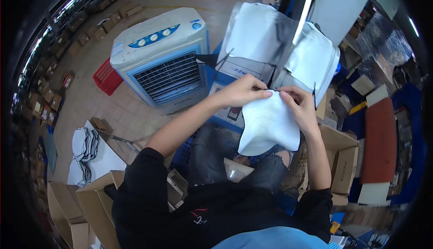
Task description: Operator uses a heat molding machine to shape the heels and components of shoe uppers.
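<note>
A white, soft-looking sheet piece [269, 125] with a thin dark edge hangs in front of me above my knees. My left hand [246, 91] pinches its upper edge between thumb and fingers. Close beside it, my right hand [298, 107] pinches the same edge a little to the right. The piece's lower part hangs free and bows slightly. Just beyond my hands, white pieces [255, 32] lie on a sloped part of the machine, and a second white stack [311, 59] rests to its right. Dark cords cross the front of both.
A grey-and-blue air cooler [171, 75] stands ahead on the left, with a red crate [107, 78] behind it. More dark-edged white pieces [84, 145] lie on a white board at left. Open cardboard boxes stand at lower left [97, 208] and right [343, 168].
</note>
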{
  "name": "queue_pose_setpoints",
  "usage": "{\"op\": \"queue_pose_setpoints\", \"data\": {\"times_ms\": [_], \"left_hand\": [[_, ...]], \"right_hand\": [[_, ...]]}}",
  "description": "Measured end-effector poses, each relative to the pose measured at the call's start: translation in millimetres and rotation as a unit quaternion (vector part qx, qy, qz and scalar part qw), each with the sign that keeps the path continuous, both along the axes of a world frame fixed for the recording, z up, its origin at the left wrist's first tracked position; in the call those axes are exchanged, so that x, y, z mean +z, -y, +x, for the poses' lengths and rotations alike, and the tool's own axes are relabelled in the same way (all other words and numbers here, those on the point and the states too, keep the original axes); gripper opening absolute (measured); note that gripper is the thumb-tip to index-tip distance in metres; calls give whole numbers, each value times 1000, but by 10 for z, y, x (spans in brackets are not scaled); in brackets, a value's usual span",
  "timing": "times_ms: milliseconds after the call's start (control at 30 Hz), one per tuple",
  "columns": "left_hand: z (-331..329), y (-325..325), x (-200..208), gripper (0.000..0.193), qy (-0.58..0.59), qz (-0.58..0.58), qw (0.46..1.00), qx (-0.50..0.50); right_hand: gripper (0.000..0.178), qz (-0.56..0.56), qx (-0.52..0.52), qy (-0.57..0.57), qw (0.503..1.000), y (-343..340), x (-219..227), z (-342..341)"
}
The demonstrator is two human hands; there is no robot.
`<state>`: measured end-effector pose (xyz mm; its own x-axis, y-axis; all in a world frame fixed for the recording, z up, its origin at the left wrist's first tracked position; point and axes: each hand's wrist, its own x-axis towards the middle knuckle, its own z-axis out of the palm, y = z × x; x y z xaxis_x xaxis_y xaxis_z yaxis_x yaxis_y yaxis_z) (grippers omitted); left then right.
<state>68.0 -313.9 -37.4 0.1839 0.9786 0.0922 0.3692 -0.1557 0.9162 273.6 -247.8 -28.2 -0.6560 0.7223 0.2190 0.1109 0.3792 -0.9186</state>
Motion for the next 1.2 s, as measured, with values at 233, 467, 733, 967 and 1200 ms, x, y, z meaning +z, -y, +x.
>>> {"op": "queue_pose_setpoints", "data": {"times_ms": [233,467,733,967,1200], "left_hand": [[36,-226,-346,34,39,-30,996,69],[-3,-448,-620,26,69,-11,995,77],[-7,-792,-974,27,14,21,991,131],[5,-1139,-726,19,-56,107,979,164],[-44,-1300,-394,16,-161,191,951,183]], "right_hand": [[23,-78,-14,23,997,-260,-428,-28],[24,-103,-14,59,993,-365,-471,-50],[22,-35,-89,83,992,-793,-1033,-60],[21,15,-147,34,988,-1108,-986,-198],[20,177,-188,79,963,-1166,-570,-379]]}}
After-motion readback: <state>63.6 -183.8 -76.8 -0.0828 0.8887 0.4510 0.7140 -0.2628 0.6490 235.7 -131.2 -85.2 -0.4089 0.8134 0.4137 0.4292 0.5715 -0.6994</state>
